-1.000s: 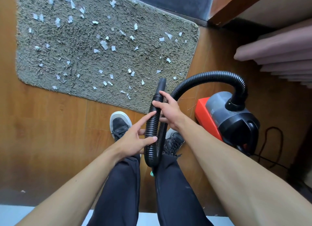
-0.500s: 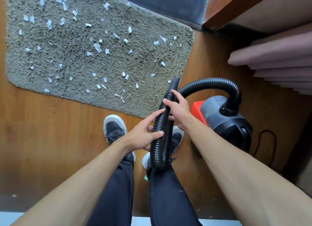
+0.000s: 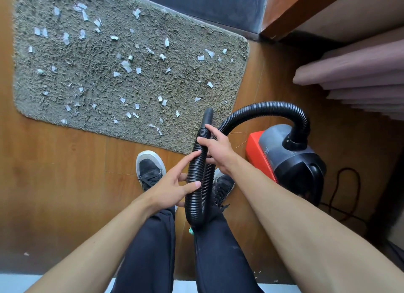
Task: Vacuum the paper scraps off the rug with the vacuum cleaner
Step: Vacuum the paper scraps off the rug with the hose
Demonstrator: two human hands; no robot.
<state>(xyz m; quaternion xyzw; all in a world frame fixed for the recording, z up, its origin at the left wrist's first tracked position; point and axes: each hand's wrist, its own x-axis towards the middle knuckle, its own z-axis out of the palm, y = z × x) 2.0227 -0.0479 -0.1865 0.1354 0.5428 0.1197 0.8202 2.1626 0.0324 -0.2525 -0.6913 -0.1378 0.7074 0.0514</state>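
floor: brown wood-look planks [image 3: 54,183], soft even light with a faint sheen | far edge: dark blue-grey panel [image 3: 207,4] meeting the floor | upper right: reddish-brown wooden frame [image 3: 290,6] beside a beige surface [image 3: 360,10] | right: mauve pleated fabric [image 3: 354,74] in stacked folds | bottom edge: pale strip [image 3: 17,281]

Light even and diffuse, source not identifiable; no hard shadows on the rug [image 3: 185,91]. Faint sheen on the floor [image 3: 54,172] left of the rug; small glints along the hose [image 3: 262,111] ribs. Corner right of the rug, behind the vacuum cleaner [image 3: 295,161], falls dark. Strong wide-angle bowing: rug edges curve, forearms [image 3: 306,238] balloon below it. Rug pile sharp; frame corners slightly soft.
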